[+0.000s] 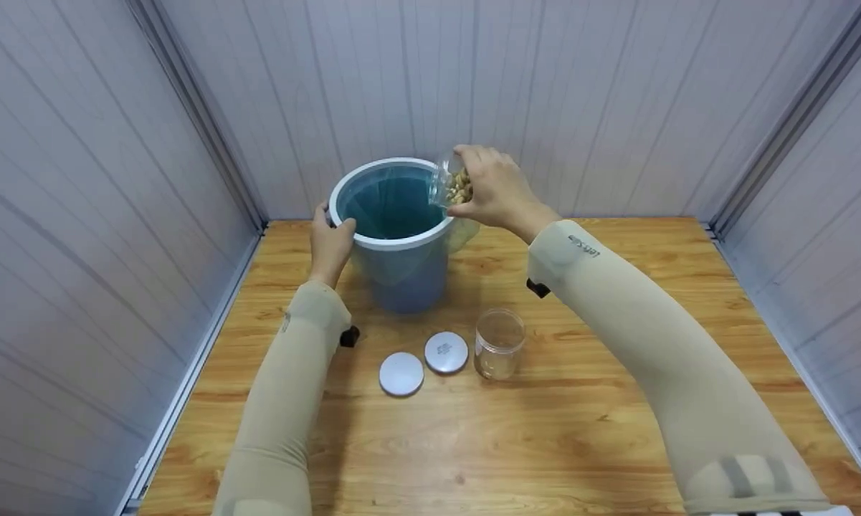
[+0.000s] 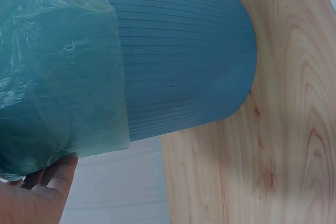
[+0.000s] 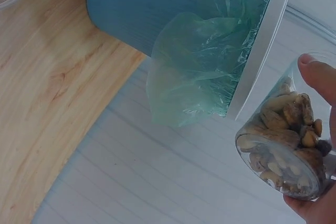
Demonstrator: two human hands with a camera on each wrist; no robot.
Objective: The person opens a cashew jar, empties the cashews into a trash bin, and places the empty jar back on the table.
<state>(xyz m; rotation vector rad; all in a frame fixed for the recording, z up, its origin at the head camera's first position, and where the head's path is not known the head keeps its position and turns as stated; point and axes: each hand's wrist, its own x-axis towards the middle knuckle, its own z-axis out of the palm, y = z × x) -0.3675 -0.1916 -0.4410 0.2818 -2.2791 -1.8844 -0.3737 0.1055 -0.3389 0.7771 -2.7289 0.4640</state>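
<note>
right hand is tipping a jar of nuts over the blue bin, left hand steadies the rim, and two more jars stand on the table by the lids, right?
Not quite: only one empty jar stands on the table by the two lids, as the head view shows. The rest holds: the right hand tips the jar of nuts over the blue bin, and the left hand steadies its rim.

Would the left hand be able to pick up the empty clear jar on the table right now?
Probably not at once: the left hand grips the blue bin's white rim. Once it lets go, nothing but bare wooden table lies before the empty clear plastic jar.
</note>
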